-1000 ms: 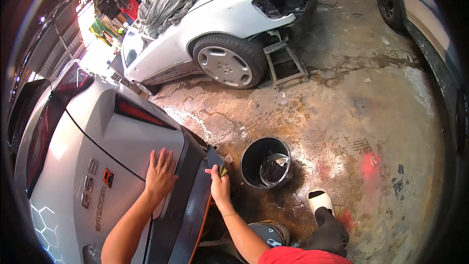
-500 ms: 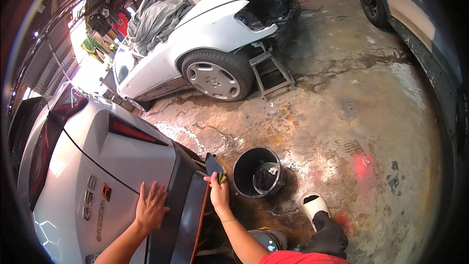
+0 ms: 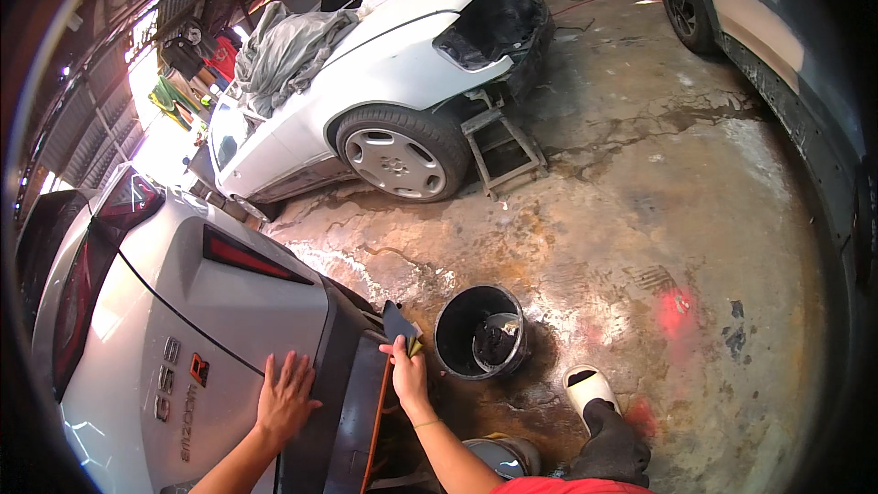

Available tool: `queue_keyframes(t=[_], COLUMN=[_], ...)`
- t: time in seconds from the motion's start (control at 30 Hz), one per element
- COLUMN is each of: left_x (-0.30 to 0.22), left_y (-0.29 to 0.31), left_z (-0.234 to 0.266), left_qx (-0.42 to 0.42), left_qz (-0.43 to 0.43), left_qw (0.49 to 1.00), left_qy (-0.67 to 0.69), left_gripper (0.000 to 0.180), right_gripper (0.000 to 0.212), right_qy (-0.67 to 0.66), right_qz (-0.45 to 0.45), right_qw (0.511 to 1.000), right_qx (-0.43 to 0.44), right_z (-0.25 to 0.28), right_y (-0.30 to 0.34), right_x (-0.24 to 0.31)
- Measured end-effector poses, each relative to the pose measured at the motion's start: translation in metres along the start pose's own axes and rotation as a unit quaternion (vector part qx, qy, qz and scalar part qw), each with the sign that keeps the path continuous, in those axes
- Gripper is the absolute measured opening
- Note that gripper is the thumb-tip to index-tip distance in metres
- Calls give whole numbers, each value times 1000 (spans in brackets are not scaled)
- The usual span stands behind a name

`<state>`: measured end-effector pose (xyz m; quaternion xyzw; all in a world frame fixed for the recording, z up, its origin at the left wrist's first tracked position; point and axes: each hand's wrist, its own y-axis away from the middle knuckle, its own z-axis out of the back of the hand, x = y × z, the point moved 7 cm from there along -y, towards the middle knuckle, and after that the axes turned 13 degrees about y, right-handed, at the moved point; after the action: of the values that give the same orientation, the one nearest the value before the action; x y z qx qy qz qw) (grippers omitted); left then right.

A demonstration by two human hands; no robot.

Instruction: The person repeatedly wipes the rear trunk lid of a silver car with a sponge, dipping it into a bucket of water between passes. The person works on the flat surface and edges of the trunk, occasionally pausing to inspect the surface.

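Observation:
My left hand (image 3: 286, 400) lies flat with fingers spread on the silver car's rear body panel (image 3: 242, 311), close to its dark lower bumper trim (image 3: 338, 402). Pinched in my right hand (image 3: 409, 377), just beyond the bumper's orange-edged rim, is a dark grey sheet that looks like sandpaper (image 3: 395, 322). A yellow-green piece (image 3: 414, 346) shows beside it at my fingers. Right of that hand, a black bucket (image 3: 480, 333) stands on the floor with a smaller container and dark contents inside.
A second bucket (image 3: 498, 457) is partly hidden by my right forearm. My foot in a pale slipper (image 3: 590, 386) rests on the stained concrete floor. Ahead stand a white car (image 3: 402, 64) under a grey cover and a metal stand (image 3: 503, 148). Another car (image 3: 759, 27) is at right.
The whole view has shifted slightly. My left hand still rests on the panel, and my right hand keeps hold of the dark sheet in about the same place.

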<state>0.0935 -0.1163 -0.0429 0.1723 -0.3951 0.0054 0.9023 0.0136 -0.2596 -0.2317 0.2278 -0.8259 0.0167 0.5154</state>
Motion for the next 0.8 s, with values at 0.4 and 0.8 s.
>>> queue_keyframes(t=[0.4, 0.8], left_x=[12, -18], left_y=[12, 57], left_z=[24, 32], left_qx=[12, 32], left_qz=[38, 18], left_qw=[999, 999], left_qy=[5, -2], left_gripper=[81, 82], right_gripper=[56, 54], right_qy=[0, 5], right_qz=[-24, -56], right_qw=[1000, 998], right_qx=[-1, 16], right_z=[-3, -10], right_y=[-2, 9], right_x=[-16, -34])
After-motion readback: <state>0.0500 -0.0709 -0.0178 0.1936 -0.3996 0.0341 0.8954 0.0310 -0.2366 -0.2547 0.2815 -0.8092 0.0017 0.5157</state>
